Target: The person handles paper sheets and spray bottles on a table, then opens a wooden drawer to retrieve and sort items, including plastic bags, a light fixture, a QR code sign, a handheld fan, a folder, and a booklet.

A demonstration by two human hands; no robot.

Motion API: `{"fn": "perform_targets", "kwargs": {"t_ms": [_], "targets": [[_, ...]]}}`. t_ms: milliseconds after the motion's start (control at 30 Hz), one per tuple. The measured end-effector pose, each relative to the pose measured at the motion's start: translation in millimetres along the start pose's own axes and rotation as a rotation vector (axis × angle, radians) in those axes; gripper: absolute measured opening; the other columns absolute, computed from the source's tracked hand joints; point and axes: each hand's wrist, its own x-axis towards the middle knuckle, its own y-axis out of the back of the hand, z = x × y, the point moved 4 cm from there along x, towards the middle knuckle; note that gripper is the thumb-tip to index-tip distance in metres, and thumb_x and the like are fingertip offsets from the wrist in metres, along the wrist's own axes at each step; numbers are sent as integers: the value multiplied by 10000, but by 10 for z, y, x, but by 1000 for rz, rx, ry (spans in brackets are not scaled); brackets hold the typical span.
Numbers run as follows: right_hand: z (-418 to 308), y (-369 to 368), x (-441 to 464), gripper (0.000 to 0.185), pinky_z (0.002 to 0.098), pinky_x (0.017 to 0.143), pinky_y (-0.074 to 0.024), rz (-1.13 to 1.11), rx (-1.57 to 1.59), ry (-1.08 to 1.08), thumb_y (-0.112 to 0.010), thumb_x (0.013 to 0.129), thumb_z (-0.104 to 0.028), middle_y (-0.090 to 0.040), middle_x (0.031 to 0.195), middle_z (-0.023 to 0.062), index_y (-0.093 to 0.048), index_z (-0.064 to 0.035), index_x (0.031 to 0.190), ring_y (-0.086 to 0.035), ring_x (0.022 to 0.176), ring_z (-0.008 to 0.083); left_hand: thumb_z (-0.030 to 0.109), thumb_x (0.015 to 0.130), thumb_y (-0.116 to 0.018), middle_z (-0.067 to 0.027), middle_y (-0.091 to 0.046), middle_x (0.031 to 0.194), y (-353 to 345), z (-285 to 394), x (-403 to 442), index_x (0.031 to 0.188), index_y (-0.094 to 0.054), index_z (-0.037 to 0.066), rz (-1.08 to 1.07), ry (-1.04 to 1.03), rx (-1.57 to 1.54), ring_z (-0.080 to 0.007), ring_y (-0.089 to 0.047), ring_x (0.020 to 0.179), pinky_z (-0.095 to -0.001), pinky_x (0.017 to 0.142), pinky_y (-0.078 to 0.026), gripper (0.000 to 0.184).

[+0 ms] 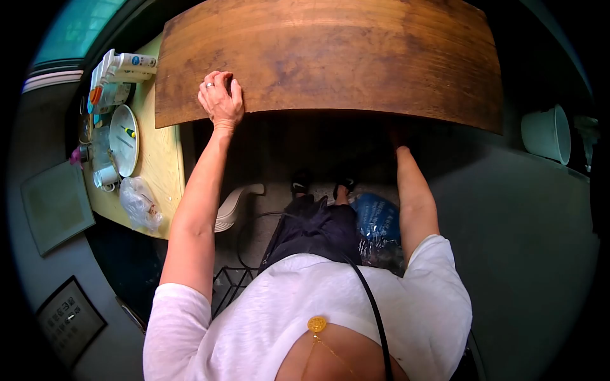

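Note:
My left hand [221,98] rests on top of the brown wooden tabletop [324,60], close to its front left edge. Its fingers are bent, the thumb stands apart from them, and a ring is on one finger. Nothing shows in this hand. My right arm [416,197] reaches under the front edge of the tabletop. The right hand [399,138] is mostly lost in dark shadow there, so its fingers and anything in them are hidden.
A pale side table [166,168] on the left carries several bottles [135,62], a white oval plate [124,143], a cup [105,176] and a plastic bag [140,202]. A blue bag [377,216] lies by my feet. A white bucket [548,134] stands at right.

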Motion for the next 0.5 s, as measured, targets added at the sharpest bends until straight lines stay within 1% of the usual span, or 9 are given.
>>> {"fn": "perform_targets", "kwargs": {"t_ms": [33,67,100,167,233,300,367,400,500], "targets": [[1,16,1,403,362,912,-378,-79,-11,-44,-554,818,-183,-501,1183,161,-478,7,1166,-472,1079,287,229,742,-569,-64,-507,1026,-3,-6,-6,901,-575,127,-4,6,2,-255,-451,993,-399,878,-307,188],[14,13,-81,398,378,921,-368,-233,-30,-143,-554,814,-170,-493,1179,193,-481,17,1157,-456,1105,299,223,755,-559,-67,-509,1029,3,-4,-8,905,-574,123,-6,2,9,-257,-456,993,-398,871,-319,181],[90,-97,-264,398,378,921,-368,-236,-32,-150,-554,814,-170,-493,1179,193,-481,17,1157,-456,1105,299,216,767,-549,-70,-511,1032,18,3,-3,910,-574,120,-5,-6,12,-259,-461,993,-397,863,-330,174],[313,-208,-776,345,364,901,-384,127,-34,-70,-556,778,-115,-540,1097,225,-533,26,1092,-508,1057,296,227,739,-568,-62,-515,1011,-5,-24,-6,892,-581,137,3,-7,0,-256,-458,983,-402,863,-323,178],[-424,604,-1197,309,342,878,-402,-199,314,-823,-534,743,-68,-578,1040,218,-573,28,1035,-549,999,306,228,737,-570,-59,-515,1011,-5,-23,-9,894,-582,137,2,-2,-2,-257,-461,980,-404,858,-329,181],[-231,429,-1816,313,326,862,-411,-64,386,-741,-526,722,-58,-590,1040,198,-582,26,1019,-557,993,305,227,741,-563,-53,-516,1015,2,-13,-6,894,-584,135,-18,11,7,-260,-458,985,-407,855,-334,180],[-388,563,-2193,338,320,896,-384,76,539,-626,-486,715,-20,-580,1063,185,-552,30,1043,-532,1036,262,231,745,-559,-54,-516,1018,-13,-29,-18,894,-585,136,-12,3,15,-259,-457,984,-407,853,-337,179],[-382,567,-2333,305,315,897,-382,78,490,-605,-483,749,-24,-583,1052,175,-549,27,1042,-533,1028,261,232,747,-555,-56,-517,1020,-8,-16,-15,894,-587,134,-9,0,23,-260,-458,984,-406,850,-341,179],[-230,496,-2489,292,311,899,-378,119,523,-655,-487,769,-26,-585,1050,177,-546,26,1050,-535,1027,263,239,751,-548,-56,-517,1022,-9,-20,-13,892,-591,130,-27,6,20,-262,-457,987,-407,846,-346,183]]}}
